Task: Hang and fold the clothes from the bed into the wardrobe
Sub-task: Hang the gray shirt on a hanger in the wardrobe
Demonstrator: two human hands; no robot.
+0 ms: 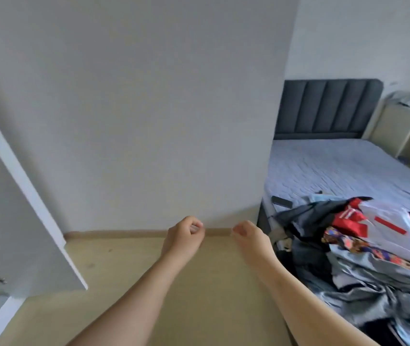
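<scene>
A bedroom with a pale wood floor (199, 295); the person stands beside the near left corner of the bed (336, 166). Nearest, both bare forearms reach forward over the floor. The left hand (184, 233) has its fingers curled in to the palm and holds nothing. The right hand (248, 237) has its fingers loosely bent, also with nothing in them.

Just right of the right hand, the pile of clothes (363, 265) lies on that near corner of the bed, with a white garment with a red stripe (393, 231) on top. At the left edge stands an open wardrobe door (24, 196). Farther off is the dark headboard (328, 108).

I judge the step to be fetching a garment. The next move calls for turning right and taking one piece free from the tangled pile.
</scene>
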